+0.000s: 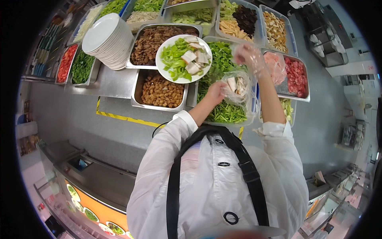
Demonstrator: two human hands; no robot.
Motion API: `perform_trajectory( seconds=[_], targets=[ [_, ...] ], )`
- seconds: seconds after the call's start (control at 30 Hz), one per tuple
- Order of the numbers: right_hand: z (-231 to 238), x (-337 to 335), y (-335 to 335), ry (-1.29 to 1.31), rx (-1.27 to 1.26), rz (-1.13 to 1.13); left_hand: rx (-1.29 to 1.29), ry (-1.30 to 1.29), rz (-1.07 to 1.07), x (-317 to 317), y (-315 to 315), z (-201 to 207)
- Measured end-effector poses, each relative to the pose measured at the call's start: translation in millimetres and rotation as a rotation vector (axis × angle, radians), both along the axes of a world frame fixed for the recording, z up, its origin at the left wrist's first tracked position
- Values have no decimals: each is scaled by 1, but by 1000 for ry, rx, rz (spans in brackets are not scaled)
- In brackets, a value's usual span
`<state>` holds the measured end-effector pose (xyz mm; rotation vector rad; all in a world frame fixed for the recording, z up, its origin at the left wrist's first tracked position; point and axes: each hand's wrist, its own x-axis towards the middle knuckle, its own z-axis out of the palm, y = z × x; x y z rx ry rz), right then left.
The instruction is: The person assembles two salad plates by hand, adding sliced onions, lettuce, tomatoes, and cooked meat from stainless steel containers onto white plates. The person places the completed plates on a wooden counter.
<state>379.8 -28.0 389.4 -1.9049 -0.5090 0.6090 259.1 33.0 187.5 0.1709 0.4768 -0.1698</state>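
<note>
My left hand [216,92] is bare and closed on the rim of a clear plastic bag [249,90], which holds pale sliced pieces [238,85]. The bag hangs over a tub of cut green vegetables [227,113]. To its upper right, my right hand [248,56] wears a clear plastic glove over the chopped green peppers [221,51]; its fingers are smeared and partly hidden. Left of both hands, a white plate [161,65] rests across the metal pans, bearing chopped green pepper [175,59] and pale slices with greyish edges [194,59].
A tall stack of white plates [107,42] stands at the left. Around lie pans of browned meat [153,43], fried brown cubes [163,91], and red meat [295,75] beside pink slices [274,65]. A tub of sliced mushrooms [274,32] sits far right. Yellow-black tape [127,118] marks a lower edge.
</note>
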Motion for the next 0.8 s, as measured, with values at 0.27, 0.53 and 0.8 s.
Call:
perform_trajectory(
  seconds=[0.27,0.53,0.8],
  targets=[
    [-82,-67,-79,-619,-584,24,141,-82,-51,2,-10,16],
    [-88,-82,-64,-684,-613,-135,327,-114,-65,2,-11,30],
    [-98,-69,-86,-542,-305,-169,357,-107,-25,3,-15,31]
  ],
)
